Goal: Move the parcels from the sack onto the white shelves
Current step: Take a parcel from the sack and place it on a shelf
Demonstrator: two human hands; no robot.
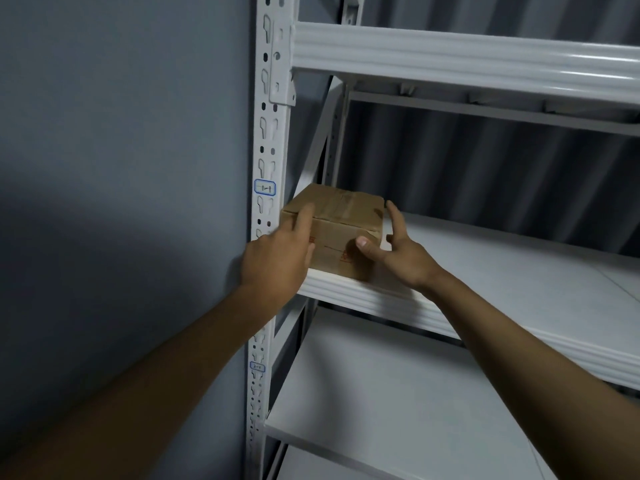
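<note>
Parcel (pixel 337 226) on white shelf (pixel 502 271), left hand (pixel 277 258) and right hand (pixel 398 251) touching (print illegible)

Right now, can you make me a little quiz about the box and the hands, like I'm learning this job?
1. True or false: the cardboard box sits at the far right end of the shelf.
2. Which hand has its thumb on the box's front face?
A. left hand
B. right hand
C. neither
3. Fill in: the small blue-edged label is stuck on the white ____.

Key
1. False: it sits at the left end, beside the upright post.
2. B. The right hand's fingers are spread; its thumb presses the front.
3. Post.
</note>
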